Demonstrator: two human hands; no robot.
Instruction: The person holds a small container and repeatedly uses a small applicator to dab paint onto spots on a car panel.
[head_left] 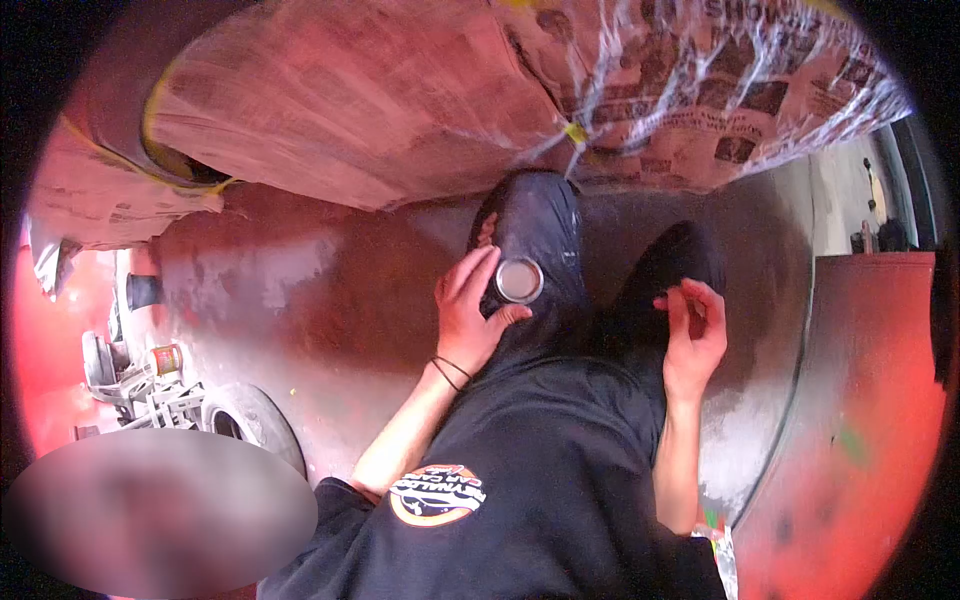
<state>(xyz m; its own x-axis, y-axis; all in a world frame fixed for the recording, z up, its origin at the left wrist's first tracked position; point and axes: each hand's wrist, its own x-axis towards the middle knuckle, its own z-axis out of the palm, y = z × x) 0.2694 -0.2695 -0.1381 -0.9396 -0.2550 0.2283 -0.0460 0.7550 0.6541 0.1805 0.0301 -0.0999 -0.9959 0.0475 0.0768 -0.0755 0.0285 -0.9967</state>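
My left hand [468, 315], a dark band round its wrist, is curled round the side of a small round tin [520, 281]. The tin has a shiny rim and a flat grey top, and shows in front of my bent left leg [530, 225]. My thumb lies along its lower edge and my fingers are on its left side. Over my right leg [665, 285], my right hand [695, 335] is raised with its fingers loosely bent and apart. I see nothing held in it.
Ahead stands a large curved panel [340, 100] with newspaper masking [720, 110] under wrinkled clear plastic. At left are a tire [255, 425], a metal frame [165, 400] and a labelled can [166, 360]. A red surface [860, 400] is on the right.
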